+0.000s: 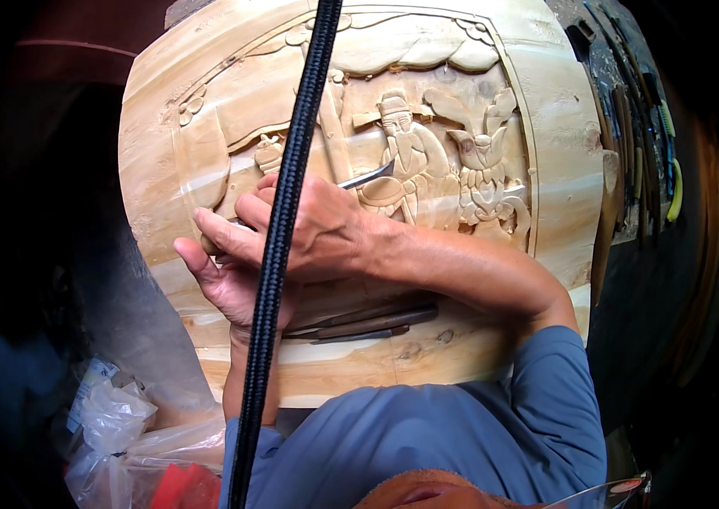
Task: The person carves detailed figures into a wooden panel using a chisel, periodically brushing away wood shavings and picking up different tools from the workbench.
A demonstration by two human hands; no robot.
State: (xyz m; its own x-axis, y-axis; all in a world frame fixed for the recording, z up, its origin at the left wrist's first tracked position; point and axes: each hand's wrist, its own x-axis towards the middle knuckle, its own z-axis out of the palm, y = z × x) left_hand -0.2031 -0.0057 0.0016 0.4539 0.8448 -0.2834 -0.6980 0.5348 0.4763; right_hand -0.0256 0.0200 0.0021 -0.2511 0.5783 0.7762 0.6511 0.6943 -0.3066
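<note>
A pale wooden panel [563, 110] lies in front of me, carved in relief with robed figures under a draped frame. My right hand [321, 233] reaches across from the right, its fingers closed around a gouge [368, 176]. The gouge's bent metal blade points right, its tip against the robed, bearded figure [402, 140]. My left hand [245, 293] lies lower and partly beneath the right, closed at the handle's end with its thumb sticking out to the left. Most of the handle and several left fingers are hidden.
Several slim carving tools [376, 322] lie on the panel's near part. More tools [631, 127] line a surface at the right. A black braided cord [291, 170] hangs across the view. Clear plastic bags [117, 416] and something red [185, 486] are at the lower left.
</note>
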